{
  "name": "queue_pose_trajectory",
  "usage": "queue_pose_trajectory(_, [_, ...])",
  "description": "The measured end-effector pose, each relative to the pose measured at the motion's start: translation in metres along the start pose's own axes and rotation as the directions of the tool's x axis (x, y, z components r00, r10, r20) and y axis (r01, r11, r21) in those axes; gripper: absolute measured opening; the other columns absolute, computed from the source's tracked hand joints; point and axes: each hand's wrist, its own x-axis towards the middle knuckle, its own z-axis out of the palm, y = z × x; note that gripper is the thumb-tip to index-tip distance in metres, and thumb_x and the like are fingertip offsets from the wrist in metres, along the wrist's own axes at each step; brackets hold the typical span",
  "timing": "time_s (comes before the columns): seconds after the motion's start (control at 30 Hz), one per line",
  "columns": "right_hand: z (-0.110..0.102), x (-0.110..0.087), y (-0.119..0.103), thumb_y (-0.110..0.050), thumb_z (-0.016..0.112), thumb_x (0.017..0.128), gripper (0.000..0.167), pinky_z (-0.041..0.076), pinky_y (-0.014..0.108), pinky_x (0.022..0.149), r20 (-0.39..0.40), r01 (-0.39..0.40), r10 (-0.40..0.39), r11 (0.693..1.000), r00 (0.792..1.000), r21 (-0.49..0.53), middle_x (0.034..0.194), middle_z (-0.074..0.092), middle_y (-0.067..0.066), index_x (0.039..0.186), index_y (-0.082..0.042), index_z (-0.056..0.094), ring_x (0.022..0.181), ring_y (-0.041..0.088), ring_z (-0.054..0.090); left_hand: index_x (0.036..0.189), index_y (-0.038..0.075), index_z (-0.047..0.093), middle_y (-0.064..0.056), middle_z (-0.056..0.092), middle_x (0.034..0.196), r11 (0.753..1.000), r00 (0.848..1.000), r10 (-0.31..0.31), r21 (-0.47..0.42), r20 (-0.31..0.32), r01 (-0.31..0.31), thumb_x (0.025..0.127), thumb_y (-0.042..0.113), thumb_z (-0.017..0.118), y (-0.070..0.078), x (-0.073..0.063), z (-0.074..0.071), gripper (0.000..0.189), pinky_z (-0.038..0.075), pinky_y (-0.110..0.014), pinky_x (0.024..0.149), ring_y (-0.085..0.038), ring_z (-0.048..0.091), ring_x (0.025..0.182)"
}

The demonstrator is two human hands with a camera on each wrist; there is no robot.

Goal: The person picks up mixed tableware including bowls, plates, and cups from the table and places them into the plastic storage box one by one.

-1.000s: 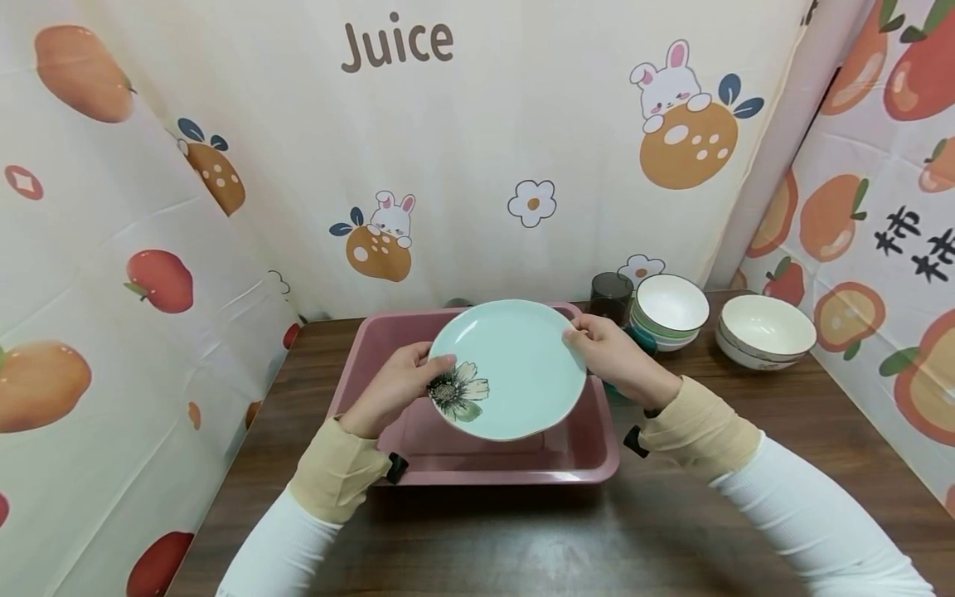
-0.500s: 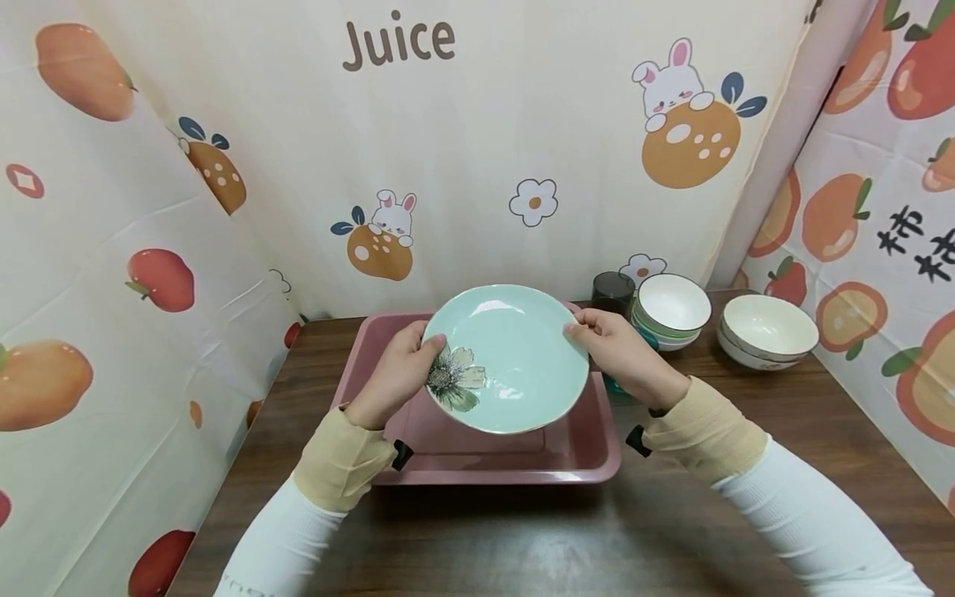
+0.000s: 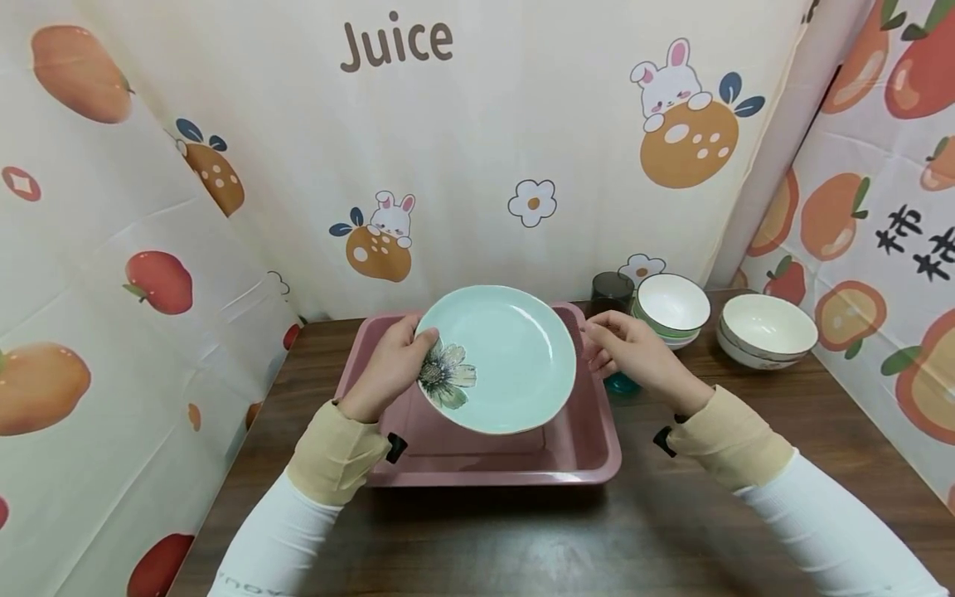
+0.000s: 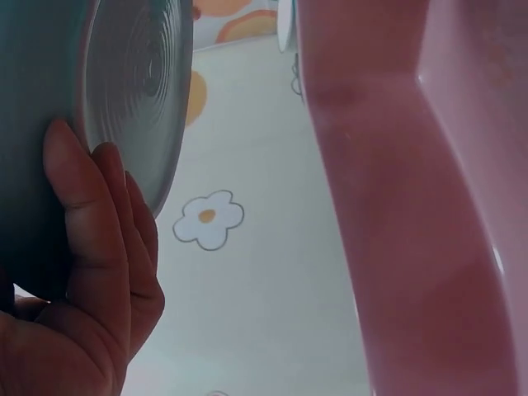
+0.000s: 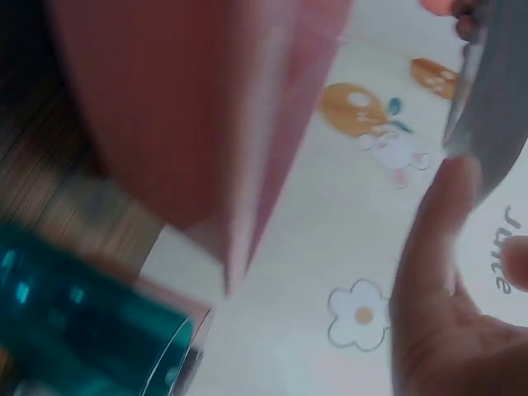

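Observation:
A pale mint plate (image 3: 515, 356) with a printed flower near its left rim is held up over the pink basin (image 3: 500, 478), its face tilted toward me. My left hand (image 3: 393, 365) grips its left rim, thumb on top; in the left wrist view the left hand's fingers (image 4: 91, 206) support the ringed underside. Beside the opposite rim, my right hand (image 3: 630, 352) hangs apart from the plate with loosely bent fingers. The right wrist view shows a right fingertip (image 5: 462, 173) right at the plate's edge (image 5: 495, 107), the thumb held away.
Right of the basin stand a teal glass (image 3: 622, 384) and a dark glass (image 3: 612, 288). Stacked white bowls (image 3: 673, 305) and cream bowls (image 3: 768, 327) sit at the back right. Printed curtains (image 3: 477, 124) enclose the brown wooden table (image 3: 522, 539).
The plate tilted up toward me, then shifted slightly left with my left hand. My right hand has let go of its rim and moved a little right.

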Motion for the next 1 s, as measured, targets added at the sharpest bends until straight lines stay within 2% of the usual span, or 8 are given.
queue_pose_trajectory(0.07, [-0.001,-0.003,0.007,-0.032,0.048,0.103,0.041,0.058,0.029,0.068,-0.038,0.011,-0.016,0.993,0.999,-0.117,0.097,0.064,0.021,0.125,0.002,0.052,0.079,0.024,0.067,0.128,-0.002,0.055,-0.018,0.065,0.112,1.000,1.000,-0.003,0.017,0.003,0.003,0.103,0.020,0.044,-0.002,0.002,0.000,0.035,0.050,-0.036,0.089,-0.021,0.063,0.098])
queue_pose_trajectory(0.13, [0.000,-0.005,0.014,-0.030,0.050,0.103,0.039,0.056,0.028,0.066,-0.073,0.015,-0.034,0.970,0.997,-0.243,0.096,0.065,0.019,0.124,0.002,0.053,0.078,0.025,0.066,0.128,-0.002,0.055,-0.018,0.065,0.114,0.999,1.000,-0.005,0.035,0.008,0.004,0.103,0.020,0.044,-0.004,0.004,0.000,0.035,0.049,-0.038,0.091,-0.022,0.062,0.101])
queue_pose_trajectory(0.3, [0.006,-0.012,0.027,-0.030,0.054,0.100,0.038,0.051,0.030,0.062,-0.116,-0.018,-0.032,0.913,0.993,-0.407,0.092,0.063,0.013,0.123,0.001,0.054,0.071,0.018,0.062,0.124,-0.003,0.055,-0.018,0.063,0.113,0.995,0.999,-0.021,0.102,0.024,0.018,0.103,0.020,0.044,-0.011,0.010,0.002,0.033,0.047,-0.038,0.089,-0.024,0.060,0.101])
queue_pose_trajectory(0.5, [0.014,-0.013,0.038,-0.037,0.059,0.097,0.057,0.044,0.029,0.060,-0.096,-0.041,-0.002,0.892,0.995,-0.451,0.083,0.057,0.009,0.131,0.007,0.049,0.069,0.016,0.052,0.122,-0.003,0.054,-0.017,0.062,0.111,0.984,0.998,-0.038,0.179,0.054,0.028,0.103,0.023,0.043,-0.019,0.018,0.007,0.034,0.048,-0.036,0.085,-0.023,0.059,0.097])
queue_pose_trajectory(0.63, [0.018,-0.011,0.043,-0.036,0.060,0.096,0.063,0.044,0.030,0.061,-0.095,-0.056,0.013,0.882,0.995,-0.468,0.081,0.057,0.009,0.135,0.011,0.045,0.069,0.016,0.052,0.124,-0.003,0.053,-0.017,0.062,0.111,0.979,0.995,-0.053,0.199,0.081,0.036,0.103,0.022,0.043,-0.025,0.023,0.012,0.034,0.050,-0.036,0.084,-0.022,0.061,0.095])
queue_pose_trajectory(0.83, [0.025,-0.006,0.052,-0.029,0.061,0.095,0.051,0.058,0.035,0.070,-0.026,-0.048,0.041,0.894,0.999,-0.446,0.100,0.068,0.016,0.131,0.006,0.049,0.081,0.018,0.067,0.122,-0.004,0.053,-0.017,0.062,0.107,0.977,0.989,-0.077,0.207,0.124,0.050,0.102,0.021,0.043,-0.035,0.032,0.023,0.034,0.050,-0.032,0.079,-0.022,0.061,0.091])
queue_pose_trajectory(1.0, [0.030,-0.005,0.056,-0.021,0.057,0.096,0.044,0.057,0.039,0.074,-0.032,-0.029,0.017,0.890,0.999,-0.456,0.103,0.067,0.020,0.128,0.008,0.049,0.085,0.022,0.068,0.121,-0.006,0.052,-0.019,0.060,0.105,0.982,0.977,-0.106,0.173,0.183,0.074,0.102,0.018,0.044,-0.040,0.036,0.033,0.031,0.051,-0.029,0.064,-0.021,0.060,0.078])
